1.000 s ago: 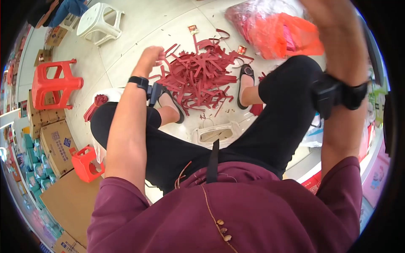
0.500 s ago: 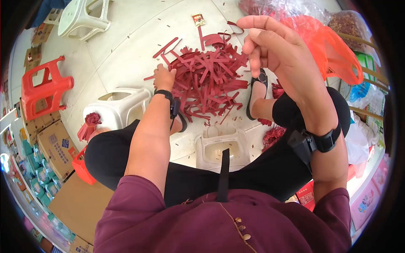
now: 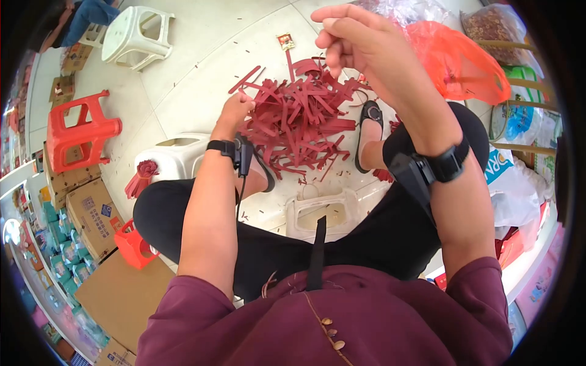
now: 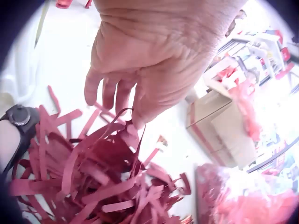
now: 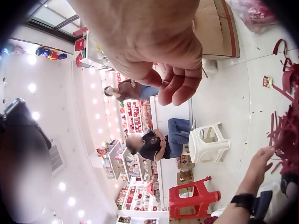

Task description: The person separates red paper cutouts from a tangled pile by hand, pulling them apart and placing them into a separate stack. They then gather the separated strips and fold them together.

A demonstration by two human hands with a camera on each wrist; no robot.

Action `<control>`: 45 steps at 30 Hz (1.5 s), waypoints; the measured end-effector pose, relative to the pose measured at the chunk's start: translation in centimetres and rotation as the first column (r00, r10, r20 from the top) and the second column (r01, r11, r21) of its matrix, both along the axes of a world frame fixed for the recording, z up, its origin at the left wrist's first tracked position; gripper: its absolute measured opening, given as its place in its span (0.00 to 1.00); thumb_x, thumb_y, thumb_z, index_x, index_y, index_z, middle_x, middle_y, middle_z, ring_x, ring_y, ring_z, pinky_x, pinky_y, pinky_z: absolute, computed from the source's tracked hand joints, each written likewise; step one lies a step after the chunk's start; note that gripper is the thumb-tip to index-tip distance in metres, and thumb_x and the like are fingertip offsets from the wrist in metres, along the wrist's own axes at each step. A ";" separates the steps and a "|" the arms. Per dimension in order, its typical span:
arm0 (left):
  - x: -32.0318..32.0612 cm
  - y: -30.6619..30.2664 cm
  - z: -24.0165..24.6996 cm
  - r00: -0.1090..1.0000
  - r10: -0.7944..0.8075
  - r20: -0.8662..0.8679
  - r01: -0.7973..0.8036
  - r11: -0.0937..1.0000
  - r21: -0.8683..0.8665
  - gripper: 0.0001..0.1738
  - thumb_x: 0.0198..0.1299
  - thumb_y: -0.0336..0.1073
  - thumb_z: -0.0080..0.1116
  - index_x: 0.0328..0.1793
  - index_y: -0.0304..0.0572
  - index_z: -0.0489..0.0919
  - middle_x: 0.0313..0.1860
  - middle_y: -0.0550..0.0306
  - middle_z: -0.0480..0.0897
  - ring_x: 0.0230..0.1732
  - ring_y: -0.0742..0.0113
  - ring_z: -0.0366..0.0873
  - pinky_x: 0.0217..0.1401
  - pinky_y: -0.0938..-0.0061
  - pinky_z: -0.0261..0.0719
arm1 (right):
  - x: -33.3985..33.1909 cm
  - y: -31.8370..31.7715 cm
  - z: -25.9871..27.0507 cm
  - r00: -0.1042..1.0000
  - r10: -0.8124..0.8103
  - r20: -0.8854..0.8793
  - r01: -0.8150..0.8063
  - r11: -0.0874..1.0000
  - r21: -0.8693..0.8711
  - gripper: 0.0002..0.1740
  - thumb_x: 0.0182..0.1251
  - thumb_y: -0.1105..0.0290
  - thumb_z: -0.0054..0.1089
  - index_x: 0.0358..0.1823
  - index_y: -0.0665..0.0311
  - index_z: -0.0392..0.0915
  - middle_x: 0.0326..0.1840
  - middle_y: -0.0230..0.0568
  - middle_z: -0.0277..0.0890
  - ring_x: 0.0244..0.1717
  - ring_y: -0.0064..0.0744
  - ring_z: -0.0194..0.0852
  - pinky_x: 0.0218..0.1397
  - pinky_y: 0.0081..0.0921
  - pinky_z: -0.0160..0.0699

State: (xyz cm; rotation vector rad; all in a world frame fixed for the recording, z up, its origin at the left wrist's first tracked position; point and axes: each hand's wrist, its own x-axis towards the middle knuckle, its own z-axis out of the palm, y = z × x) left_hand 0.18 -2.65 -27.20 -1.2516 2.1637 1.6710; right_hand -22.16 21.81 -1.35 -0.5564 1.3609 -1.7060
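A heap of dark red flat strips (image 3: 299, 116) lies on the floor between the person's feet. At its left edge is the left hand (image 3: 235, 113), fingers pointing down. In the left wrist view, the thumb and index fingertips of the left hand (image 4: 145, 70) pinch a thin dark red strip (image 4: 140, 154) that reaches into the heap. Raised above the far right side of the heap, the right hand (image 3: 372, 49) has loosely bent fingers. Nothing shows between the fingers of the right hand (image 5: 163, 60) in the right wrist view.
A tied bundle of red strips (image 3: 141, 177) rests by a white stool (image 3: 162, 155) at the left knee. Red stool (image 3: 79, 131) and another white stool (image 3: 137, 36) stand farther left. A red plastic bag (image 3: 458, 61) lies right. Another person (image 5: 159, 142) sits across the room.
The right hand came down into the head view from beyond its top edge, then shifted slightly left. The left hand moved in against the heap's left side and now pinches a strip.
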 end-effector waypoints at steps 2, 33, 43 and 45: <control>-0.2 0.1 5.2 0.993 -0.084 -0.079 0.075 0.991 -0.108 0.04 0.62 0.31 0.64 0.39 0.40 0.81 0.33 0.59 0.83 0.35 0.72 0.77 0.41 0.75 0.76 | 0.5 0.0 0.2 1.000 -0.001 -0.021 0.001 1.000 0.015 0.17 0.75 0.68 0.53 0.59 0.70 0.74 0.39 0.37 0.79 0.31 0.22 0.78 0.37 0.21 0.81; 0.7 8.1 37.6 0.683 0.001 -0.731 0.117 0.987 0.111 0.08 0.74 0.41 0.57 0.46 0.47 0.78 0.29 0.69 0.77 0.21 0.85 0.68 0.23 0.89 0.63 | 9.5 -2.3 2.3 0.802 0.224 -0.554 -0.106 0.966 0.236 0.20 0.69 0.66 0.63 0.58 0.67 0.81 0.39 0.40 0.83 0.38 0.24 0.80 0.39 0.27 0.81; 0.7 3.1 28.5 0.827 -0.012 -0.562 -0.010 0.999 -0.037 0.11 0.69 0.44 0.60 0.43 0.46 0.80 0.28 0.69 0.78 0.28 0.81 0.72 0.35 0.82 0.70 | 5.2 0.6 8.3 0.967 0.148 -0.206 -0.122 0.984 0.131 0.12 0.78 0.61 0.54 0.42 0.62 0.75 0.26 0.26 0.71 0.23 0.19 0.73 0.35 0.23 0.81; 0.4 3.0 28.3 0.835 0.022 -0.550 -0.001 0.999 0.039 0.12 0.68 0.45 0.61 0.42 0.45 0.80 0.28 0.70 0.78 0.29 0.81 0.73 0.35 0.82 0.71 | 4.8 0.6 9.5 0.976 0.154 -0.151 -0.146 0.987 0.062 0.12 0.77 0.61 0.56 0.41 0.64 0.76 0.23 0.25 0.67 0.20 0.16 0.67 0.29 0.20 0.75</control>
